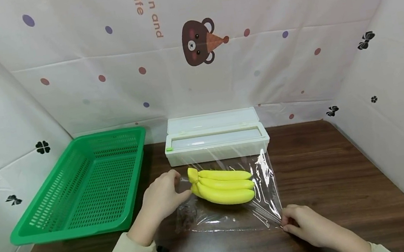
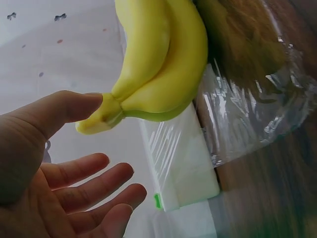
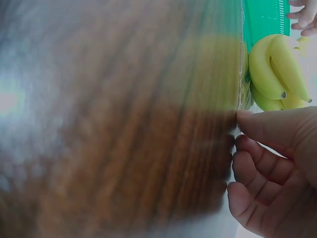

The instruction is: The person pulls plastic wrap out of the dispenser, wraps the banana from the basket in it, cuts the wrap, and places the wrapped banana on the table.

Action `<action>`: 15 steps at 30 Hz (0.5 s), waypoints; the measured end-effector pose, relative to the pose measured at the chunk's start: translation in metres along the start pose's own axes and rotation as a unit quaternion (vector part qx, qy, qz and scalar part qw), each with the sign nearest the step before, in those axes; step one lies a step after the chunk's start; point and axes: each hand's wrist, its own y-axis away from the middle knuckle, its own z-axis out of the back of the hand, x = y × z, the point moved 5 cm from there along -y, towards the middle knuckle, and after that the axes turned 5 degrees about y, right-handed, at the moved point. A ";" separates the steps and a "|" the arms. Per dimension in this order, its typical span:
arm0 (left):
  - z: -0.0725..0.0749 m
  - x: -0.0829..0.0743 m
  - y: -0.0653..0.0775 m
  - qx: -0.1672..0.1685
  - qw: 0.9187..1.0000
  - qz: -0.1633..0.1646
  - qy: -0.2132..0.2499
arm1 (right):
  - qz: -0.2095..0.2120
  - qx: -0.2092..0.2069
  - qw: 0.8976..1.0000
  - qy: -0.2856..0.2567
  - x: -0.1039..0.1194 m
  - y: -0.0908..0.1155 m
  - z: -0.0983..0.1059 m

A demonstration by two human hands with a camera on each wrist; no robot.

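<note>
A bunch of yellow bananas (image 1: 226,186) lies on a sheet of clear plastic wrap (image 1: 223,222), its stem pointing left. The sheet runs out from the front of a white wrap dispenser (image 1: 218,151) behind the bananas. Beside the stem is my left hand (image 1: 163,195), its fingers loosely spread; in the left wrist view the thumb (image 2: 74,106) overlaps the stem, and whether it touches cannot be told. At the wrap's near right corner, my right hand (image 1: 309,225) pinches the edge between thumb and fingers, and creases run from there.
To the left stands a green plastic basket (image 1: 134,195) with perforated sides. The dispenser's lid (image 1: 213,120) is raised against the patterned white cloth (image 1: 279,72) at the back. Dark wooden table surface (image 1: 315,161) extends to the right.
</note>
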 end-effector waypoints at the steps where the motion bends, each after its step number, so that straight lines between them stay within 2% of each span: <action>1: -0.001 0.001 0.001 0.004 1.000 0.000 -0.003 | 0.000 0.001 1.000 -0.001 0.000 0.000 0.000; 8: -0.008 0.005 0.006 0.027 0.999 -0.007 -0.023 | 0.002 0.004 1.000 -0.005 0.000 0.000 -0.001; 15: -0.014 0.009 0.008 0.039 0.999 -0.004 -0.024 | -0.001 0.008 1.000 -0.006 -0.001 -0.001 -0.001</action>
